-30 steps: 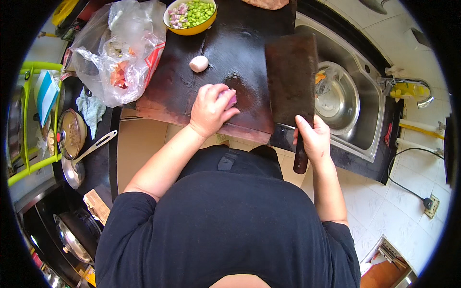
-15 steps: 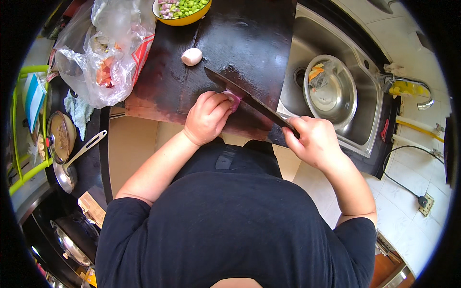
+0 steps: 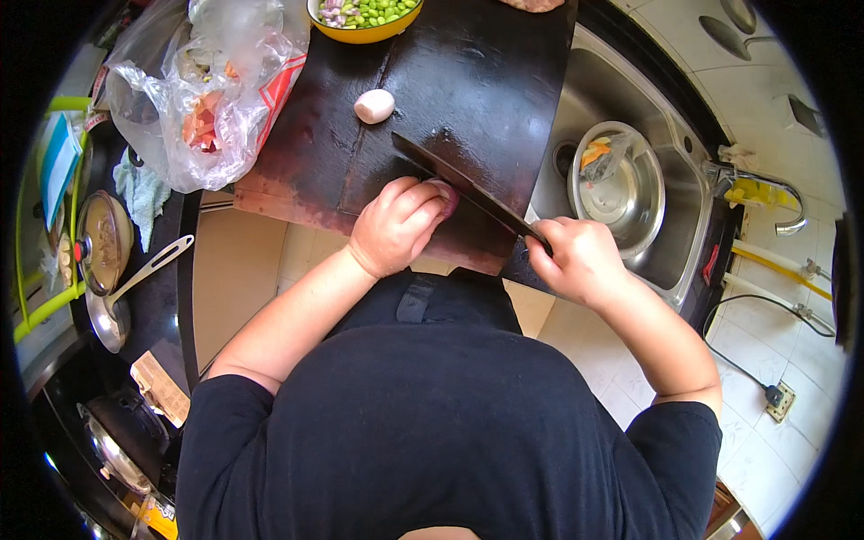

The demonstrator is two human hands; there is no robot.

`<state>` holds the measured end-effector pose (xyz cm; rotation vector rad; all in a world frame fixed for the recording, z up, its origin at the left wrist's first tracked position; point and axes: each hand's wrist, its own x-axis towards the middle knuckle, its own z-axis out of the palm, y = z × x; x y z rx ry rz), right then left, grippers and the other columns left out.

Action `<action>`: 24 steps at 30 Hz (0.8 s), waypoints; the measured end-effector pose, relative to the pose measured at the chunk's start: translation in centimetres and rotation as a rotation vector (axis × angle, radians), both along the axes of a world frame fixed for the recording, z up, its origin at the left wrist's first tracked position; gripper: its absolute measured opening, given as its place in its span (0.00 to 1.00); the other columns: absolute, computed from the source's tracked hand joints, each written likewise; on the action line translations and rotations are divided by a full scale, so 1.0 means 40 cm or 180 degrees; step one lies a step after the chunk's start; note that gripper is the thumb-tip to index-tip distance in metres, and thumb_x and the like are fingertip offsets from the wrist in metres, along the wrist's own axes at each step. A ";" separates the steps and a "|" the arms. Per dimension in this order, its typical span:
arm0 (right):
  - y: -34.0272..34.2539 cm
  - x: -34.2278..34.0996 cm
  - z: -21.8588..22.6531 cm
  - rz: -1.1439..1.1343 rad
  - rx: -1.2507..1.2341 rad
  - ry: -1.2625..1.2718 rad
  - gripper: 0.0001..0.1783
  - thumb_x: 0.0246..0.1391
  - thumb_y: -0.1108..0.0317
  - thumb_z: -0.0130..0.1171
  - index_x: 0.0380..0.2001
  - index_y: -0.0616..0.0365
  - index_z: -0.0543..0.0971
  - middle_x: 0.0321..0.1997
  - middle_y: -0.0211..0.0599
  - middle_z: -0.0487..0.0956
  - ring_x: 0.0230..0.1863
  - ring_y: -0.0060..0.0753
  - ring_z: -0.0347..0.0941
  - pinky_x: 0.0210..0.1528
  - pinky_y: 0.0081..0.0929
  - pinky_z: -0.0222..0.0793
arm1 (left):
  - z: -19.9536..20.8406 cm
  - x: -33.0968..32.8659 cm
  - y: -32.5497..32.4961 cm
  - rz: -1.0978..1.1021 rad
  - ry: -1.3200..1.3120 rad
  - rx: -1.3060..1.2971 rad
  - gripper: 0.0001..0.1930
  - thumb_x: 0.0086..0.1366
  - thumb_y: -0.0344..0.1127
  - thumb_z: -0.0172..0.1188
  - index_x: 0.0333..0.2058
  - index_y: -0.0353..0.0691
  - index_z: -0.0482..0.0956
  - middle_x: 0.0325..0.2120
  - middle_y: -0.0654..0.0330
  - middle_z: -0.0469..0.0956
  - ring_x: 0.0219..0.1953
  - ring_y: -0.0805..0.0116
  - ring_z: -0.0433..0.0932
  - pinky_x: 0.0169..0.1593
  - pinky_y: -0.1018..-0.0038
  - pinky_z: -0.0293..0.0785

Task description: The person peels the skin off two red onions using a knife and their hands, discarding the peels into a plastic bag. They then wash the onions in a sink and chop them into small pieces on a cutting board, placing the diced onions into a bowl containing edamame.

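Seen from above, a person in a dark top is cutting at a dark wooden cutting board point(image 3: 477, 99) that is lying on the counter point(image 3: 184, 261) beside a steel sink point(image 3: 666, 225).

The left hand point(image 3: 396, 225) is curling over a small pinkish-purple piece of vegetable point(image 3: 446, 193) (probably a shallot or small onion; only a sliver is showing past the fingertips), pinning it to the board's near edge. The right hand point(image 3: 576, 261) is closing tightly around the handle of a broad cleaver point(image 3: 454, 184), whose blade is angling up and away from that hand and lying right against the left knuckles, just touching the vegetable.

To do this cut well, the left fingertips should be tucking back behind the knuckles, so that the flat of the blade is riding against the knuckles and not the nails. The blade looks to be crossing close to the fingertips, so a slow, steady stroke is the safer choice. The piece is sitting very near the board's front edge, where it could roll off.

Beyond the left hand, a peeled white clove or bulb point(image 3: 374, 105) is waiting on the board. Farther off, a yellow bowl point(image 3: 364, 34) of green beans and chopped bits is sitting at the far edge, with a crumpled plastic bag point(image 3: 202, 99) to its left. Past the right hand, a steel bowl point(image 3: 621, 193) is resting in the sink.
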<state>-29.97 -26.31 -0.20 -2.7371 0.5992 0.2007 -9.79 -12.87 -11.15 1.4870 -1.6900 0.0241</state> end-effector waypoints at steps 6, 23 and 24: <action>0.024 -0.013 0.070 0.0068 0.0053 0.0031 0.09 0.46 0.62 0.55 0.26 0.57 0.76 0.19 0.41 0.74 0.21 0.46 0.74 0.24 0.38 0.70 | -0.007 -0.001 0.006 0.0067 -0.0063 -0.0020 0.14 0.47 0.27 0.61 0.36 0.37 0.78 0.36 0.61 0.74 0.40 0.59 0.71 0.43 0.70 0.72; 0.039 0.000 0.056 0.0088 -0.0029 -0.0010 0.10 0.46 0.62 0.55 0.27 0.56 0.76 0.20 0.40 0.75 0.22 0.45 0.74 0.25 0.38 0.70 | -0.014 0.005 0.007 0.0079 -0.0125 -0.0178 0.13 0.45 0.27 0.63 0.34 0.38 0.78 0.33 0.61 0.74 0.37 0.60 0.72 0.39 0.71 0.73; 0.042 0.002 0.073 0.0133 0.0017 0.0008 0.09 0.45 0.64 0.56 0.27 0.58 0.76 0.20 0.41 0.74 0.22 0.45 0.74 0.25 0.37 0.69 | -0.015 0.004 0.010 0.0096 -0.0128 -0.0173 0.13 0.45 0.27 0.63 0.34 0.39 0.78 0.33 0.61 0.74 0.37 0.60 0.72 0.39 0.71 0.74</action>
